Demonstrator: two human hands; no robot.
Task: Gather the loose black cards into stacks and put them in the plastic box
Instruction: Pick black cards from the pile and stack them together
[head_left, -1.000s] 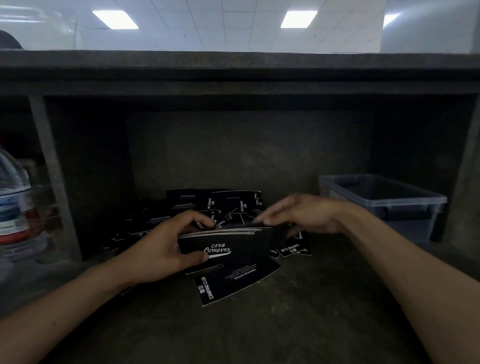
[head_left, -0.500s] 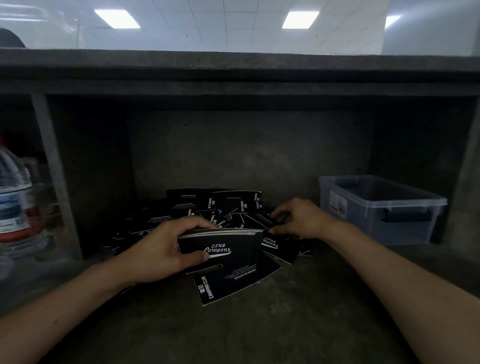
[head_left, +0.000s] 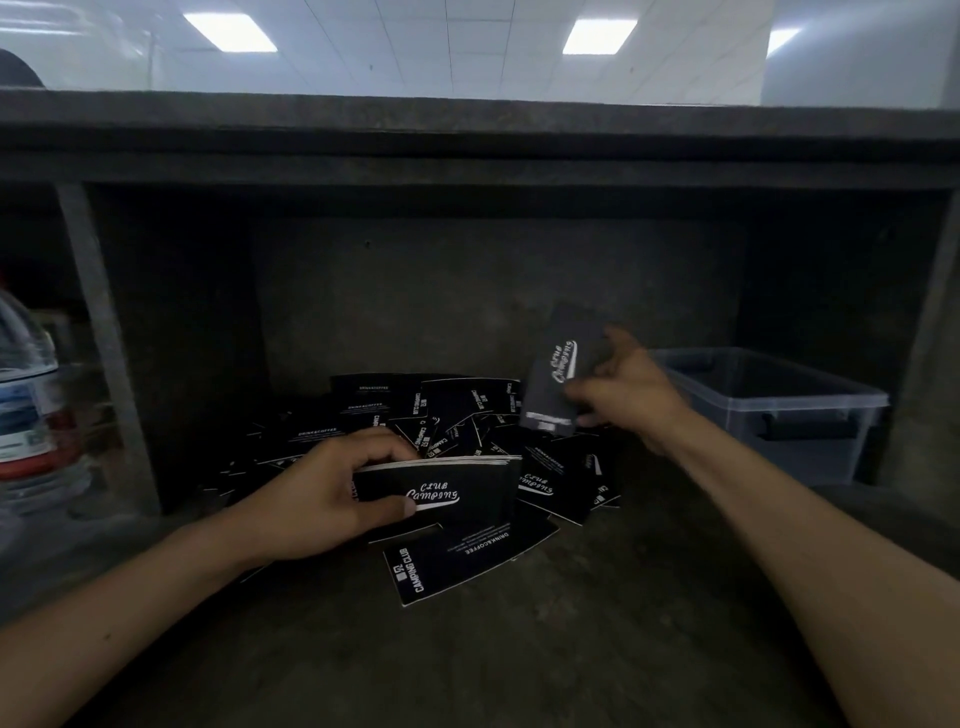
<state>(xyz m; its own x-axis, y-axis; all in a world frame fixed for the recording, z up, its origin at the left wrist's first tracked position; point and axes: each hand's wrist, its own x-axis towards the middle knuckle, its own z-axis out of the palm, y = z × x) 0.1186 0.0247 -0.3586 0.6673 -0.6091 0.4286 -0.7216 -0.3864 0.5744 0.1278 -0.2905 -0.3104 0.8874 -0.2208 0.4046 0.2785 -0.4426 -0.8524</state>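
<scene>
Cards (head_left: 457, 410), thin, light, probably slick, lie heaped left of the box (head_left: 769, 400); left hand (head_left: 311, 499) grips a stack (head_left: 441, 488) by its edges, right hand (head_left: 628, 389) pinches one card (head_left: 556, 379).

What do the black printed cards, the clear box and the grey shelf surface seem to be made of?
Black printed cards: thin matt card stock, probably; pale layered edges show along the gathered stack. Clear rectangular box: translucent plastic, faintly glossy; its inner walls show through. Grey shelf surface: perhaps concrete or stone, dull and mottled; uncertain.
</scene>
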